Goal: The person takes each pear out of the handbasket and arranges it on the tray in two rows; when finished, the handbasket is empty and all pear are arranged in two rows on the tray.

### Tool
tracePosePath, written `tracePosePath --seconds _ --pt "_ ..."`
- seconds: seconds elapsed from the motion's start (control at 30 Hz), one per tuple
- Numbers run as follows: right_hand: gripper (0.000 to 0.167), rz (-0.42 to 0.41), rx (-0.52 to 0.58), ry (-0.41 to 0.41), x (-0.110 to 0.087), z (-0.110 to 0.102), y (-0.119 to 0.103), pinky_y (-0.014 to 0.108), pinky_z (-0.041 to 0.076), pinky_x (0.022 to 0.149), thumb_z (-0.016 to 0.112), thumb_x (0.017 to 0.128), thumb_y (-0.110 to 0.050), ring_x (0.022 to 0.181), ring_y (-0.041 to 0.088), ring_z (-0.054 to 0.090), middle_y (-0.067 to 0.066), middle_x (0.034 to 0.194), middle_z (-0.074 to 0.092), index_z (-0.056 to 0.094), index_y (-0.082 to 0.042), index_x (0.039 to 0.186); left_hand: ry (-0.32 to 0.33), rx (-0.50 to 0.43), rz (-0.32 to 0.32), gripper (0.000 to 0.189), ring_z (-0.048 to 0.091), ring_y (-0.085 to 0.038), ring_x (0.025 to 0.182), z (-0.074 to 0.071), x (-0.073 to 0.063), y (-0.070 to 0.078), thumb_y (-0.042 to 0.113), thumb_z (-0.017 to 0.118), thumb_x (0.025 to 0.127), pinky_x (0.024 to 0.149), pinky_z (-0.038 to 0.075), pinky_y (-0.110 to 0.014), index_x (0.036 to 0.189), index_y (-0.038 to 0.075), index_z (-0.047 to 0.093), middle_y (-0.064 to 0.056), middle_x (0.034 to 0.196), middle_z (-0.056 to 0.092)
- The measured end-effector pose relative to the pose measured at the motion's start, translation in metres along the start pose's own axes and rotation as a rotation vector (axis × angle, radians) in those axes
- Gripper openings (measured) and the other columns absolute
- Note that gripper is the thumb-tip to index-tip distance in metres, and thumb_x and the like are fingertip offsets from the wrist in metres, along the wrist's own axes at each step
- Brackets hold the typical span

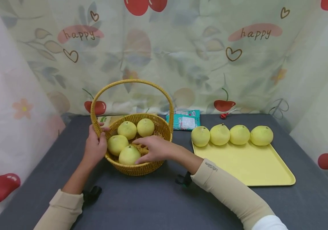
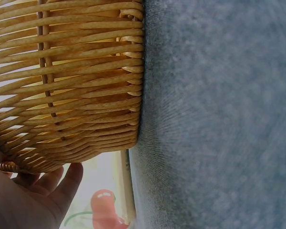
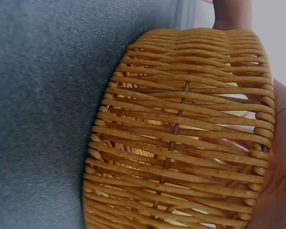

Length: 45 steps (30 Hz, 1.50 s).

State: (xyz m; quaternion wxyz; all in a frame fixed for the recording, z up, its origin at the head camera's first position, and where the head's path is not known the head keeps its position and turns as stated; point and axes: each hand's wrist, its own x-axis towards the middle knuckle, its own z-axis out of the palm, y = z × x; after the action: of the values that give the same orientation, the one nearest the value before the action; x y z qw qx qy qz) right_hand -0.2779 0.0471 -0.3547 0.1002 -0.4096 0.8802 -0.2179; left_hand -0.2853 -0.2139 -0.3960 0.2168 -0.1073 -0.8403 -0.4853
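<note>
Grey table (image 1: 152, 204); front fruit (image 1: 129, 156) in basket (image 1: 136, 170), beside right hand (image 1: 155, 148).

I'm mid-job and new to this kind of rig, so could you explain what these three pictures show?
There is no robot: you see a person's bare left hand and right hand. The wide picture comes from a head camera looking forward and down; the other two, from wrist cameras, mostly show the side of the woven basket. On the dark table stand that basket, with four pale yellow fruits visible inside, and a yellow tray with four more along its far edge. Farther back lies a teal packet. The left hand grips the basket near the foot of its handle. The right hand reaches inside, beside the front fruit; contact is unclear.
</note>
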Motion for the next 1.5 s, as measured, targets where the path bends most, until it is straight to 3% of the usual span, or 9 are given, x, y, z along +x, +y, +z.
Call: tracePosePath --seconds 0.27,0.57,1.03,1.37,1.5 --pt "0.068 -0.014 -0.017 -0.052 0.008 0.0 -0.001 0.028 0.048 0.087 0.077 0.089 -0.04 0.11 0.015 0.061 0.004 0.139 0.058 0.052 -0.011 0.145 0.002 0.004 0.002 0.033 0.056 -0.041 0.116 -0.001 0.001 -0.002 0.001 0.036 0.104 0.09 0.039 -0.049 0.137 -0.004 0.036 -0.025 0.123 0.061" --pt "0.066 -0.017 0.049 -0.115 0.016 0.001 0.002 0.024 0.047 0.09 0.076 0.091 -0.03 0.116 0.015 0.06 0.006 0.141 0.055 0.049 -0.009 0.147 0.0 0.015 -0.007 0.033 0.057 -0.041 0.111 0.0 0.0 -0.001 0.002 0.036 0.104 0.085 0.039 -0.046 0.137 -0.002 0.036 -0.024 0.124 0.061" --pt "0.066 -0.032 0.102 -0.118 0.015 0.002 0.006 0.025 0.047 0.092 0.076 0.091 -0.028 0.118 0.017 0.059 0.007 0.141 0.054 0.048 -0.008 0.147 0.005 0.007 0.007 0.033 0.056 -0.042 0.114 0.001 0.001 -0.005 0.002 0.036 0.104 0.09 0.04 -0.052 0.136 -0.002 0.036 -0.025 0.123 0.061" --pt "0.06 -0.042 0.221 -0.146 0.014 0.001 0.009 0.025 0.045 0.096 0.076 0.091 -0.022 0.128 0.017 0.051 0.006 0.141 0.05 0.046 -0.011 0.142 0.006 0.016 0.003 0.032 0.058 -0.041 0.107 0.002 0.001 -0.005 0.002 0.036 0.105 0.084 0.039 -0.046 0.136 -0.002 0.036 -0.024 0.123 0.061" --pt "0.064 -0.07 0.203 -0.146 0.016 0.001 0.009 0.026 0.046 0.096 0.075 0.091 -0.02 0.127 0.018 0.051 0.006 0.145 0.048 0.044 -0.013 0.147 0.012 0.012 0.003 0.032 0.058 -0.041 0.109 0.002 0.001 -0.005 0.002 0.036 0.104 0.085 0.04 -0.048 0.136 -0.002 0.037 -0.024 0.123 0.061"
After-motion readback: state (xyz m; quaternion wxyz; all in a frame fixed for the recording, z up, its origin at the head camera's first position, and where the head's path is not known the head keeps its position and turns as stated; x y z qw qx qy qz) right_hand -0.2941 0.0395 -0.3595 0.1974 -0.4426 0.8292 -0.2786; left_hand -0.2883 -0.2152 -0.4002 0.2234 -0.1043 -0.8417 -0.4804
